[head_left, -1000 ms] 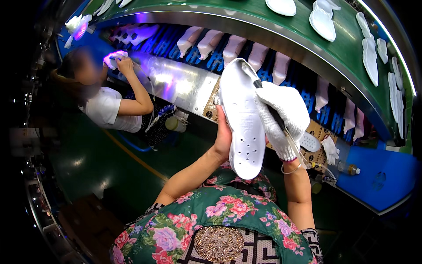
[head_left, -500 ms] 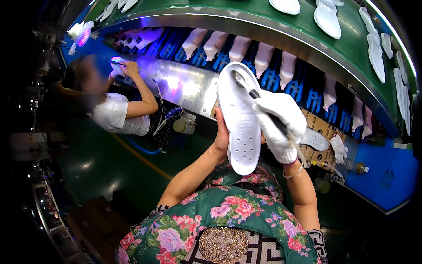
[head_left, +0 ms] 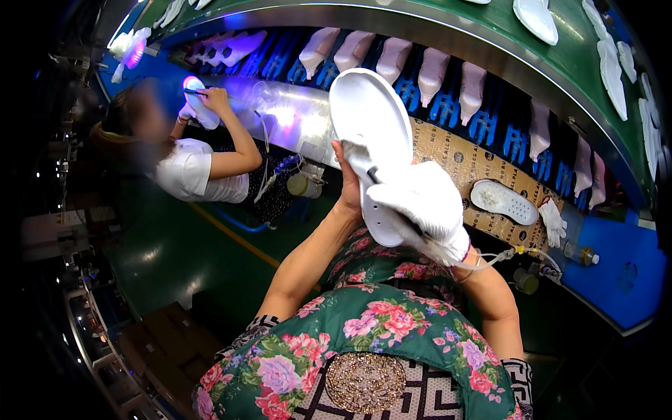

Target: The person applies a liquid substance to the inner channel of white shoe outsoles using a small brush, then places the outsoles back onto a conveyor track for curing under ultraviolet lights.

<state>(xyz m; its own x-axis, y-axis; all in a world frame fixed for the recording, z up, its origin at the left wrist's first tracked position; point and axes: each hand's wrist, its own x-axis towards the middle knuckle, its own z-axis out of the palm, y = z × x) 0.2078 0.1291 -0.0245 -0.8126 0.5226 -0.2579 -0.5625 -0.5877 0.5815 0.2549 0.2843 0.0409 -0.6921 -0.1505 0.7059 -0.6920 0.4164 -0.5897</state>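
A white shoe sole (head_left: 371, 119) is held up on end in front of me. My left hand (head_left: 348, 183) grips its lower left edge, bare. My right hand (head_left: 423, 206), in a white glove, is closed on a brush whose bristled tip (head_left: 353, 154) rests on the sole's inner face. A thin tube runs from the brush past my right wrist toward the bench.
Another white sole (head_left: 502, 201) and a spare glove (head_left: 554, 222) lie on the cardboard-covered bench (head_left: 455, 157). A row of shoe lasts (head_left: 434, 70) on blue holders runs behind it, under a green belt (head_left: 448, 28) carrying soles. A seated person (head_left: 192, 157) at left works on a sole.
The sole has tilted and swung a little left and up in view. My gloved right hand has slid down toward its lower end, with the brush tip now near the sole's middle.
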